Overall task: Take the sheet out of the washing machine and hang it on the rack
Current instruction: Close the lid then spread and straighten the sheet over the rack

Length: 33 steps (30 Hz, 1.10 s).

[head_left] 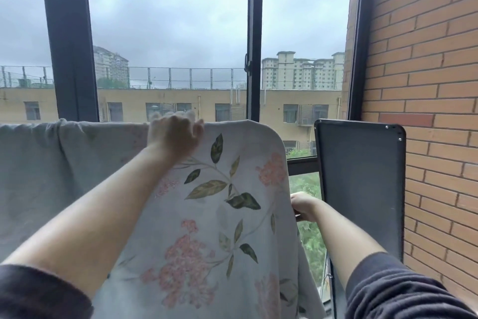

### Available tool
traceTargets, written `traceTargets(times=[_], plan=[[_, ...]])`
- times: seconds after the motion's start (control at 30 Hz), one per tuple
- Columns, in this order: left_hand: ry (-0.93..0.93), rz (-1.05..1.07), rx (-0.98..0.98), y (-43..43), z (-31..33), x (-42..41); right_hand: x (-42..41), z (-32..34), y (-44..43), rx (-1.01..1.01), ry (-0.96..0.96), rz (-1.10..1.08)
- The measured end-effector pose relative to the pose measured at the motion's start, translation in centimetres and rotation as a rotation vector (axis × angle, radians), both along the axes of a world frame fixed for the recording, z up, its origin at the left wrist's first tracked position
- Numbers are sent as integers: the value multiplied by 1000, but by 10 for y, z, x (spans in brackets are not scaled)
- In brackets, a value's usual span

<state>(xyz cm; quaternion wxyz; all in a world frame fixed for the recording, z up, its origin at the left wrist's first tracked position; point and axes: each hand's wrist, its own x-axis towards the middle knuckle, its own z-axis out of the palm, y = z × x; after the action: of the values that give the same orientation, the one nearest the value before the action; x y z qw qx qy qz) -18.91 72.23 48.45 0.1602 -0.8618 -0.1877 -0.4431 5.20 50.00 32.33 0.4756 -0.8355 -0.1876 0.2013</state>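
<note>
A pale sheet printed with pink flowers and green leaves hangs draped over a rack, which the cloth hides completely. The sheet's top fold runs from the left edge to a rounded corner at the right. My left hand reaches up to that top fold, its fingers curled over the cloth. Lower down, my right hand grips the sheet's right edge, its fingers tucked behind the fabric. The washing machine is not in view.
A large window with dark frames stands right behind the sheet, with buildings outside. A dark flat panel stands upright to the right of the sheet. A brick wall closes the right side.
</note>
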Motion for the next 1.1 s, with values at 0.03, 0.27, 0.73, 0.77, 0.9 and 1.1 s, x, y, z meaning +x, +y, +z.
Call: traceTargets(times=[0.03,0.27,0.73,0.77,0.9,1.1], plan=[[21,-49,20,-19,-2,17,4,-8,-2,-17,14,2],[-11,-5,79,-73,-6,82,52,-40,-15,-4,23,-219],[-198,26,203,-55,-14,91,68,33,54,291,306,293],[-182,22,200,-56,-13,92,67,44,52,343,275,299],[-78,-71,173,-57,-6,85,38,109,41,482,2,209],[-54,-38,99,-16,2,29,-58,184,68,314,-734,197]])
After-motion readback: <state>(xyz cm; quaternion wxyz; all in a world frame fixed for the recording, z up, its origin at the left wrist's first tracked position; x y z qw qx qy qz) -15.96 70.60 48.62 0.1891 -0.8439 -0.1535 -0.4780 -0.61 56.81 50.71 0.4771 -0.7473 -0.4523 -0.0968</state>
